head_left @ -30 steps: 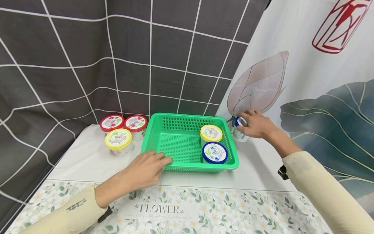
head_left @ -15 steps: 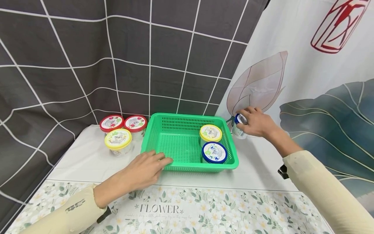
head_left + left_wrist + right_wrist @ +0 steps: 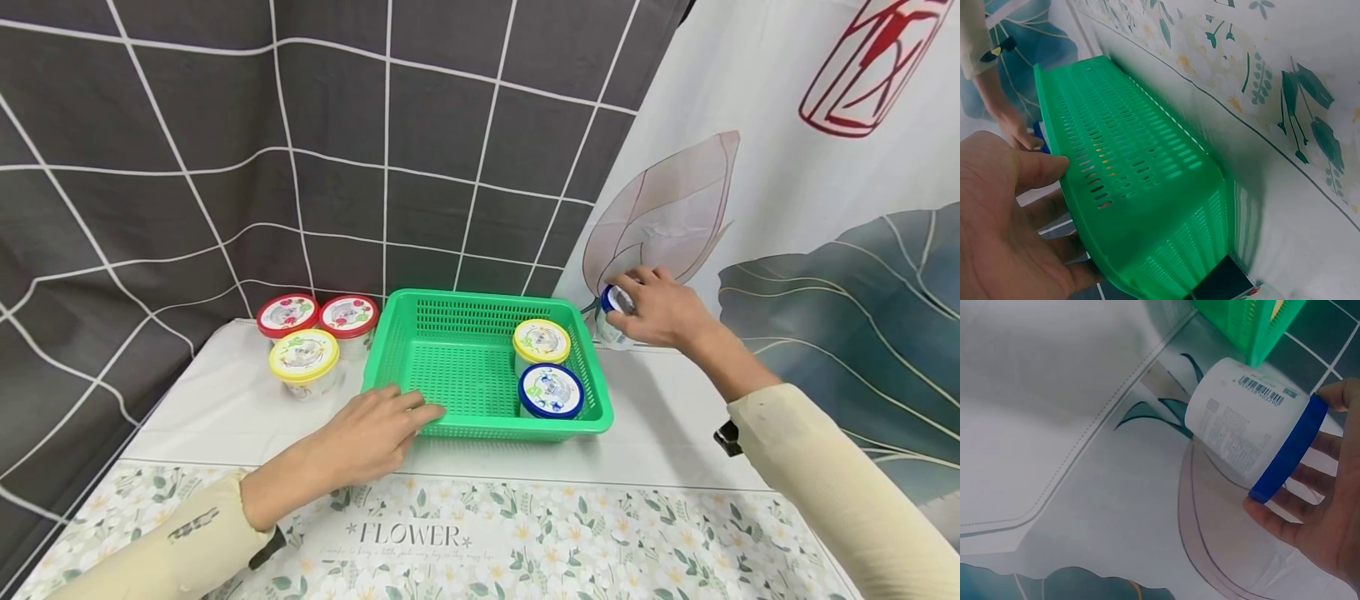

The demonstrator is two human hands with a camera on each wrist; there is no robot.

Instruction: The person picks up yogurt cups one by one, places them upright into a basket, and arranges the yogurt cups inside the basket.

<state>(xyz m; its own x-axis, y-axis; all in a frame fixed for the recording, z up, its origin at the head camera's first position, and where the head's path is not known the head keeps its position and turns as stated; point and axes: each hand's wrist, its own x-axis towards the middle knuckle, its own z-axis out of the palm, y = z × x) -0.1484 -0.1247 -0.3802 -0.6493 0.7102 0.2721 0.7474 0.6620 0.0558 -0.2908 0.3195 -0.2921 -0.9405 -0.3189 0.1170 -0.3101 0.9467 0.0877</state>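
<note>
My right hand (image 3: 656, 308) grips a white plastic tub with a blue lid (image 3: 1254, 425) by the lid, just right of the basket. In the right wrist view, thumb and fingers curl round the lid's rim; the tub's barcode side shows. My left hand (image 3: 372, 433) holds the near left rim of the green basket (image 3: 487, 429). The left wrist view shows its thumb on one side of the rim, with fingers beyond it. Inside the basket, at its right end, are a yellow-lidded tub (image 3: 542, 342) and another blue-lidded tub (image 3: 551, 392).
Left of the basket stand two red-lidded tubs (image 3: 287, 314) (image 3: 348, 315) and a yellow-lidded tub (image 3: 304, 357) in front of them. A dark grid curtain (image 3: 450, 125) and a pale printed curtain (image 3: 750, 208) hang behind. A floral cloth (image 3: 525, 542) covers the table's front.
My right hand and the blue-lidded tub have shifted slightly upward in the head view, apparently lifting. My left hand, the basket and the other tubs stay put.
</note>
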